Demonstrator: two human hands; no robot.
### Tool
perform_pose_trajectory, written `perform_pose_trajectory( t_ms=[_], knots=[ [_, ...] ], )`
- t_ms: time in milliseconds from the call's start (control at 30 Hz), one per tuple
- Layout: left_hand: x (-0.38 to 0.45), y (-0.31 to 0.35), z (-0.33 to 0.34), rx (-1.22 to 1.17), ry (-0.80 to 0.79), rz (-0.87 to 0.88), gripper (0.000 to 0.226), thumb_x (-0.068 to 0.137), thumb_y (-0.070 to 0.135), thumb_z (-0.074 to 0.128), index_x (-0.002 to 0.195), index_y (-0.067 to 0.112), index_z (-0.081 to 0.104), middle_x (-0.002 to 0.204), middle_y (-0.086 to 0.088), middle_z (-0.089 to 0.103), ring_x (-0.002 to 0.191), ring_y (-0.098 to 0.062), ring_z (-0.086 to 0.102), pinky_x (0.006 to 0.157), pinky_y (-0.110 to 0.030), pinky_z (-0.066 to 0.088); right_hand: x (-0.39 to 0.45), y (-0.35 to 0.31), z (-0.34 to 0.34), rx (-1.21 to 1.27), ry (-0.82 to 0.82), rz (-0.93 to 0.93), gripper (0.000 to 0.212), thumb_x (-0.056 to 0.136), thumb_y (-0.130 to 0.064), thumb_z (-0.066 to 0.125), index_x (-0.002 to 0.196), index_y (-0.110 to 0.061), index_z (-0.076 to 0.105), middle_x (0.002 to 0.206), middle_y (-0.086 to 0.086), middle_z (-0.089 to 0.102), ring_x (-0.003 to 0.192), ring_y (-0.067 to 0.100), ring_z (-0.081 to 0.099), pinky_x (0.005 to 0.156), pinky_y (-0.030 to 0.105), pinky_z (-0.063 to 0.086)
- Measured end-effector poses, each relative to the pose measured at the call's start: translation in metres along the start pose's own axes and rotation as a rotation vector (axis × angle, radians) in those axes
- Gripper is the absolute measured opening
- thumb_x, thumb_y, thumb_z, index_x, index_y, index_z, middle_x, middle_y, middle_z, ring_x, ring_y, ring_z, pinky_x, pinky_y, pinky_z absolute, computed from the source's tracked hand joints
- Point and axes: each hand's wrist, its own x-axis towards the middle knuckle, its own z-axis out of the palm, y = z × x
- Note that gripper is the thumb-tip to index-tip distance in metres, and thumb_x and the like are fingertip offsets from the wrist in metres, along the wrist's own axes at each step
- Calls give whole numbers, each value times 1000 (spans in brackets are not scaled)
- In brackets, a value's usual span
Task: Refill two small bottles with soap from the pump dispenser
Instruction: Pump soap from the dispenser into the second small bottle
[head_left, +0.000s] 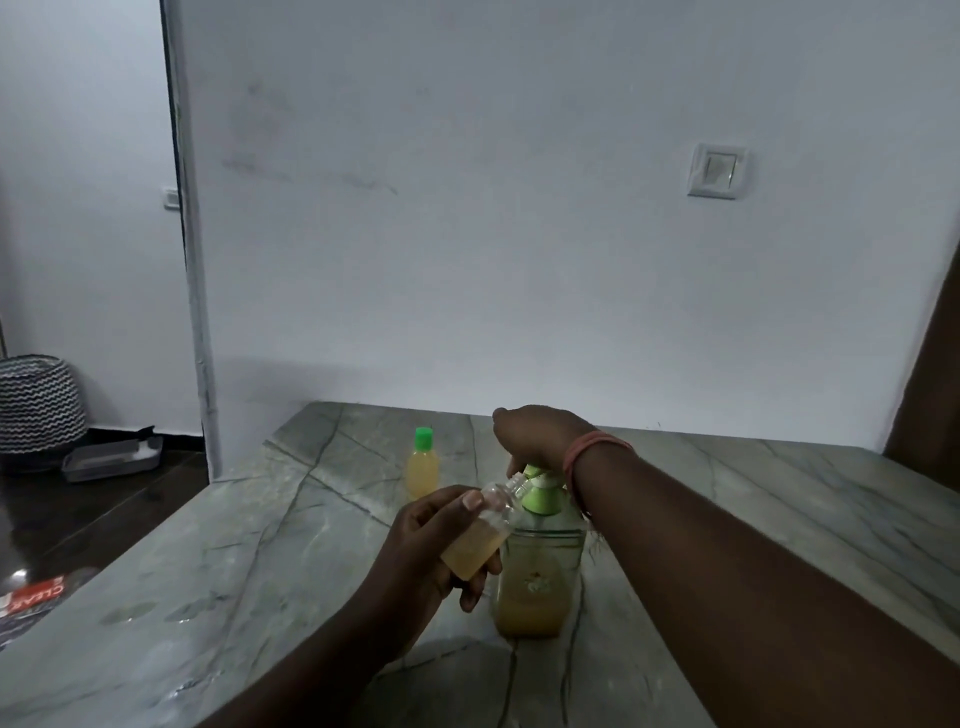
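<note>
One small bottle (422, 464) stands capped on the tabletop (218, 561), full of yellow soap: done, we judge. Our left hand (431, 556) grips the second, open bottle (485, 530), tilted to the dispenser (540, 566) spout, roughly half full. Our right hand (535, 436) presses the pump, fingers curled over it. Dispenser soap sits low.

Grey marble table (260, 597) carries pump dispenser (537, 592), capped bottle (422, 467).
</note>
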Motion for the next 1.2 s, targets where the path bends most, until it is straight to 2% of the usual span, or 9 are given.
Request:
perform_pose_trajectory(
  t_ms=[100,200,267,467,567,733,867,1067,1200],
  knots=[
    [1,0,-1,3,1,0,51,75,50,70,102,7,72,73,-21,64,52,-21,57,42,-26,44,4,4,2,46,44,-9,49,103,-31,26,111,-6,66,125,14,64,94,26,54,86,29,42],
    [3,-1,-1,10,-7,1,48,77,50,69,102,9,72,74,-22,65,51,-22,57,42,-27,45,9,7,10,64,104,-19,48,100,-30,25,121,-11,64,128,15,62,115,33,57,102,40,43],
    [4,-2,-1,4,-6,4,47,79,49,69,102,9,72,74,-23,65,51,-23,56,43,-27,45,10,8,13,53,128,-15,49,99,-33,25,120,-13,65,127,13,63,117,33,57,104,43,42],
    [2,-1,-1,5,-13,7,49,77,52,71,103,11,72,75,-23,65,52,-24,56,44,-27,46,6,4,6,5,24,-8,55,104,-36,21,132,-7,60,139,15,56,118,29,54,106,35,39],
    [2,-1,-2,8,-24,9,53,75,57,74,103,12,72,77,-22,66,56,-25,57,45,-28,46,7,0,3,-19,1,13,60,106,-42,20,141,-6,51,148,13,49,133,28,47,106,32,36],
    [3,-2,-2,11,-31,5,43,80,50,68,102,14,72,77,-22,66,57,-26,57,46,-28,47,16,11,12,88,112,-4,62,101,-47,25,121,-4,66,130,14,62,116,29,57,95,34,41],
    [3,-3,-3,8,-34,1,45,82,50,67,105,11,70,78,-22,66,57,-25,57,46,-28,47,19,10,14,63,108,17,62,99,-49,28,125,-6,64,131,12,62,118,29,57,102,37,42],
    [1,-2,-2,7,-32,4,44,81,50,66,104,13,72,78,-21,67,56,-24,58,46,-28,47,13,4,5,-25,4,2,60,103,-47,25,135,-8,58,141,11,56,125,28,53,98,33,40],
    [3,-3,-3,5,-39,2,47,83,48,66,107,8,70,78,-23,66,55,-23,58,46,-28,47,18,11,10,80,115,10,64,99,-52,29,112,-5,70,116,12,67,103,27,61,87,32,43]
  ],
)
